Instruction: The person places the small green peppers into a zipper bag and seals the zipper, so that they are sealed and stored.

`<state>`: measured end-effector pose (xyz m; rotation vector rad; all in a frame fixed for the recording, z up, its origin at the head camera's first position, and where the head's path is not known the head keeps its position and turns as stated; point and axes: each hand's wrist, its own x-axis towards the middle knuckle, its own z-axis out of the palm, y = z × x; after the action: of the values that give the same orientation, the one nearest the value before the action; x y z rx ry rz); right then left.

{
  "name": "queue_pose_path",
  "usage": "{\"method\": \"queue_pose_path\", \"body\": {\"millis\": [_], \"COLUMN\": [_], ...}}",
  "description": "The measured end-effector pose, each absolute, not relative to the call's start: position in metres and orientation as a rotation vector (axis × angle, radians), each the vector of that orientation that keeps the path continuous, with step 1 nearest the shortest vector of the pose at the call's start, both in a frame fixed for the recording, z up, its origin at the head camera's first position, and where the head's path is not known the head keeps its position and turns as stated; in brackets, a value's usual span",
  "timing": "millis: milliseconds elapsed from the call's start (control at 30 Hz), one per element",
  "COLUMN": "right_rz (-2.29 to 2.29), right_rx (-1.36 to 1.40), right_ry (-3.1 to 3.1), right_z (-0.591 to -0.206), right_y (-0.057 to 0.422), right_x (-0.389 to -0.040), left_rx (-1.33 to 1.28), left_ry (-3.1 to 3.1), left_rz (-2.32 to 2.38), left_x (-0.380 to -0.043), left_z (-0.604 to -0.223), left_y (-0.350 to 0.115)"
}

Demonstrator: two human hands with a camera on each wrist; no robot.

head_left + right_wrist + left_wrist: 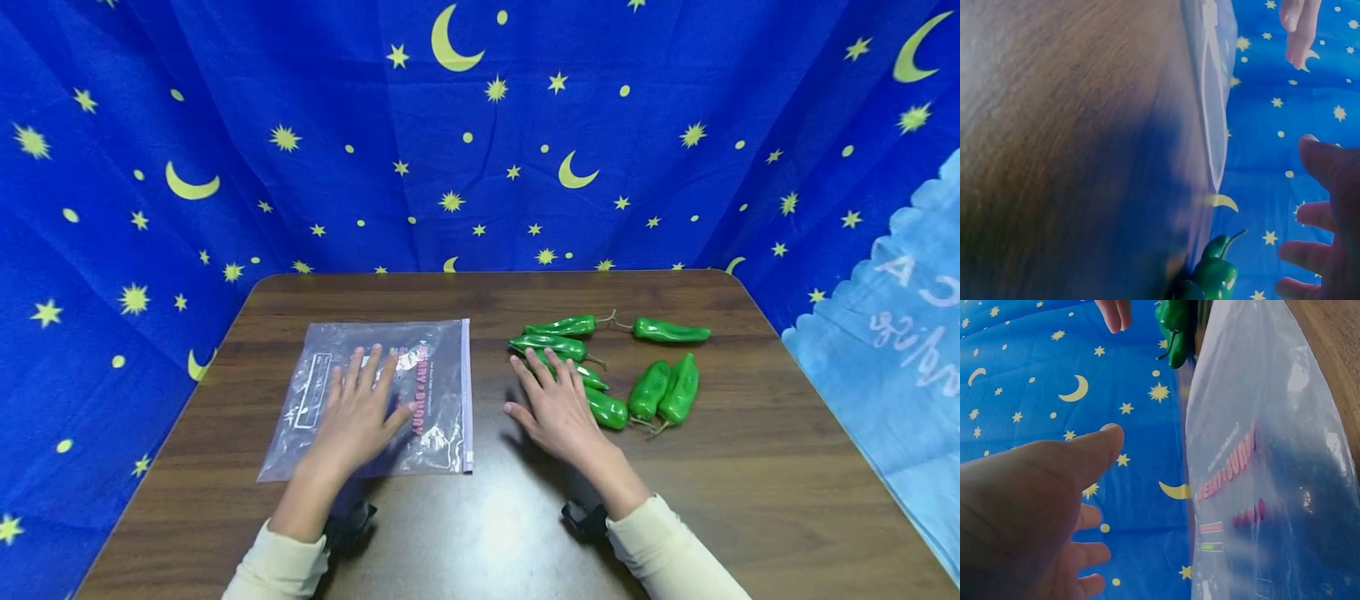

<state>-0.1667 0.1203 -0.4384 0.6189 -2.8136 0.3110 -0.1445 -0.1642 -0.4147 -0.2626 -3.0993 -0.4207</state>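
Observation:
A clear plastic zip bag (442, 392) with pink print lies flat on the left of the table, its zip edge towards the right. Over it hovers my left hand (356, 429), fingers straight and spread, palm down, holding nothing; the left wrist view shows a gap between this hand (1035, 494) and the bag (1272, 469). Likewise my right hand (562, 417) is spread out empty above the table, just beside the green peppers (555, 344). It partly covers a few of them in the head view. Below it in the right wrist view a pepper (1216, 278) shows.
Further green peppers lie to the right, two side by side (678, 392) and one at the back (671, 331). The brown wooden table (750, 500) reaches back to a blue curtain (360, 100) with stars and moons. A light blue cloth (885, 367) hangs at the right.

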Motion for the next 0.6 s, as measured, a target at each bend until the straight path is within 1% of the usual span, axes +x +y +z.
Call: {"method": "queue_pose_path", "body": {"millis": [367,600], "right_rz": [0.270,0.227], "right_rx": [0.694,0.753], "right_ry": [-2.848,-2.843], "right_z": [-0.444,-0.450], "right_y": [0.108,0.098], "right_x": [-0.175,-0.177], "left_rx": [-0.285,-0.346], "left_ry": [-3.129,-3.120], "left_rz": [-0.413,-0.392], "left_x": [-0.150,-0.151], "left_z": [-0.418,-0.426], "left_y": [-0.164,-0.162]}}
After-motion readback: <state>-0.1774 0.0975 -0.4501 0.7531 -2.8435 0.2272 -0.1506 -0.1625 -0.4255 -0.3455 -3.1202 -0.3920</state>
